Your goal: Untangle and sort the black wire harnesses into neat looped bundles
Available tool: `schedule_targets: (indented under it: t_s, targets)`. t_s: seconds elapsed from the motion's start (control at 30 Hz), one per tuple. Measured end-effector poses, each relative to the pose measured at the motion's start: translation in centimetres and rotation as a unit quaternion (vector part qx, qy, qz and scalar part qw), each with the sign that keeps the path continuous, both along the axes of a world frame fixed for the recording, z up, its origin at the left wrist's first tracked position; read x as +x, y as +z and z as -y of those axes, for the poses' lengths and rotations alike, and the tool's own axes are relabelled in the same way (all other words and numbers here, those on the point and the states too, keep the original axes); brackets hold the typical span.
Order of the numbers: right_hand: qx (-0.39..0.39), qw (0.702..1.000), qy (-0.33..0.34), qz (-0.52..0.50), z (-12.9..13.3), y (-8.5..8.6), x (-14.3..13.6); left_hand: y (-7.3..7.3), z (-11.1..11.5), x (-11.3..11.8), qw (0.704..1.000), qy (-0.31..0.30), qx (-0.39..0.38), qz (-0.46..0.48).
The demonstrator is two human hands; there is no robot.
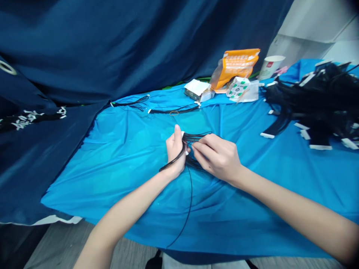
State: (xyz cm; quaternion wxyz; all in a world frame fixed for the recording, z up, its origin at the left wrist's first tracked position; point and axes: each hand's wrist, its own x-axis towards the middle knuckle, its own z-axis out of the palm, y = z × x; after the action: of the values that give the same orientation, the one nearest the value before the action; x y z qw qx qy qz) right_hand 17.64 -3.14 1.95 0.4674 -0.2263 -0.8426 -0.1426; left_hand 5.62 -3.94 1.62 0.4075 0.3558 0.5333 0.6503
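Observation:
My left hand (pixel 176 152) is closed around a bundle of thin black wires (pixel 196 137) with a white connector at its near end, its thumb pointing up. Some of the wires loop back over the left wrist, and one long wire (pixel 191 194) hangs down toward the table's front edge. At the right side of the bundle, my right hand (pixel 217 155) has thumb and forefinger pinched together among the wires. Exactly which wire those fingertips hold is too small to make out. Both hands are above the blue cloth (pixel 126 149).
Two wire bundles (pixel 174 110) lie behind my hands, a rubber band on one. A large pile of black wire harnesses (pixel 314 104) covers the right side. At the back stand an orange pouch (pixel 238 67), a small box (pixel 198 90) and a paper cup (pixel 270 67). A dark blue curtain (pixel 112 45) hangs behind.

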Motion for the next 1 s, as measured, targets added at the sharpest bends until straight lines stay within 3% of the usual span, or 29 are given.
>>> schedule_targets:
  t_s: [0.3,0.67,1.0]
  targets:
    - [0.0,1.0,-0.018,0.013,0.14,-0.34,-0.31,0.23,0.11,0.22,1.0,-0.006,-0.004,-0.013]
    - [-0.004,0.999,-0.041,0.02,0.08,-0.48,-0.27,0.23,0.04,-0.15,0.995,-0.079,0.003,-0.054]
    - [-0.007,0.998,-0.058,0.03,-0.22,-0.65,-0.17,-0.21,-0.35,-0.04,0.993,-0.112,0.012,0.023]
